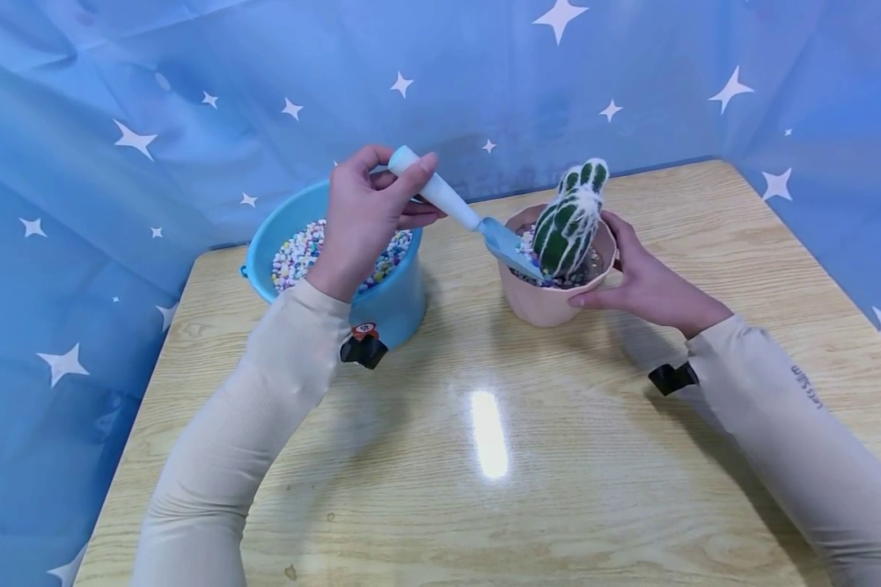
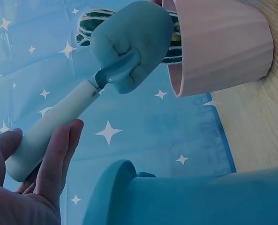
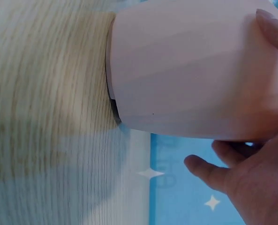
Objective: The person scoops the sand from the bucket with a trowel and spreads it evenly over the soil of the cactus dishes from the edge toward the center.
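Blue-white plastic trowel (image 1: 449, 196), left hand (image 1: 367, 218) pinching | nine o'clock in round pink pot (image 1: 539, 305), right hand (image 1: 646, 277) gripping | jab could topple streaky green-white cactus (image 1: 564, 228)

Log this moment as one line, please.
left hand: holds scoop by handle | scoop: tilted down at pot | right hand: grips pot | cactus: in pot | bucket: holds colored pebbles

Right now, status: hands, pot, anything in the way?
Left hand grips scoop, blade over pink pot. Right hand holds pot's side. Cactus stands close beside blade.
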`<act>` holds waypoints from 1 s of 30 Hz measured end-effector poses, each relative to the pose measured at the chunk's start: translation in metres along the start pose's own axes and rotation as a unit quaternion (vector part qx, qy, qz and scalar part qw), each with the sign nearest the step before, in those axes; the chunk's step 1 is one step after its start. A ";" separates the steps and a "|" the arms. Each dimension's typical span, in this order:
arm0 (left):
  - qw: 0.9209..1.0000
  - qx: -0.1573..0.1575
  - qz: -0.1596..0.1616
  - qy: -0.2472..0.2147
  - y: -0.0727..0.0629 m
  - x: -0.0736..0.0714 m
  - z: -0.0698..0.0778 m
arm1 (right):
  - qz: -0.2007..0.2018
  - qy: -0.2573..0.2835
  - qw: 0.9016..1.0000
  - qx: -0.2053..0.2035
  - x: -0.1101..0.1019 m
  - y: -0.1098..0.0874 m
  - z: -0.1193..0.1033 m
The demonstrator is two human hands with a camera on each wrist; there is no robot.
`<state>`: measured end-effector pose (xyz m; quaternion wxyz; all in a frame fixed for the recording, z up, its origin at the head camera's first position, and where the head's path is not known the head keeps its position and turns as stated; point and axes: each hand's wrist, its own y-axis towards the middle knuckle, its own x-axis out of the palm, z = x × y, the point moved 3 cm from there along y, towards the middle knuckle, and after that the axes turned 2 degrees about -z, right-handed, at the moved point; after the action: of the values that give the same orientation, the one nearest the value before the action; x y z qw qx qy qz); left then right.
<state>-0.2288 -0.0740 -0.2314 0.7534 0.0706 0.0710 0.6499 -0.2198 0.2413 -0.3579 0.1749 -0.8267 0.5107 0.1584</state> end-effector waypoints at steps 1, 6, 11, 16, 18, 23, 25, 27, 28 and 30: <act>1.000 0.004 -0.002 0.002 0.000 0.001 0.000 | 0.003 -0.002 1.000 -0.002 0.000 0.000 0.000; 1.000 0.017 -0.006 0.004 0.000 0.002 0.002 | 0.008 -0.011 1.000 -0.003 0.003 0.002 0.000; 1.000 0.025 -0.008 0.008 0.002 0.005 0.007 | -0.009 0.004 1.000 0.002 0.002 0.000 0.001; 0.999 0.030 -0.013 0.012 0.004 0.007 0.011 | -0.006 0.001 1.000 0.003 0.000 0.000 0.000; 0.999 0.033 -0.015 0.012 0.004 0.008 0.012 | -0.001 -0.006 1.000 0.007 0.000 0.000 0.000; 0.999 0.046 -0.018 0.003 0.003 0.006 0.015 | -0.001 -0.002 1.000 -0.004 0.000 0.000 0.000; 0.999 0.052 -0.015 -0.006 0.003 0.003 0.016 | -0.004 0.007 1.000 -0.018 0.000 0.000 0.000; 0.998 0.055 -0.010 -0.019 0.003 -0.001 0.017 | -0.004 0.012 1.000 -0.027 -0.001 0.000 0.000; 0.998 0.058 -0.006 -0.026 0.002 -0.003 0.018 | -0.003 0.010 1.000 -0.028 -0.001 0.000 0.000; 0.998 0.060 0.008 -0.031 0.001 -0.010 0.019 | -0.001 0.002 1.000 -0.028 -0.002 0.000 -0.001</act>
<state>-0.2278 -0.0837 -0.2122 0.7442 0.1361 0.0863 0.6482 -0.2206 0.2423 -0.3567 0.1508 -0.8319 0.5058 0.1714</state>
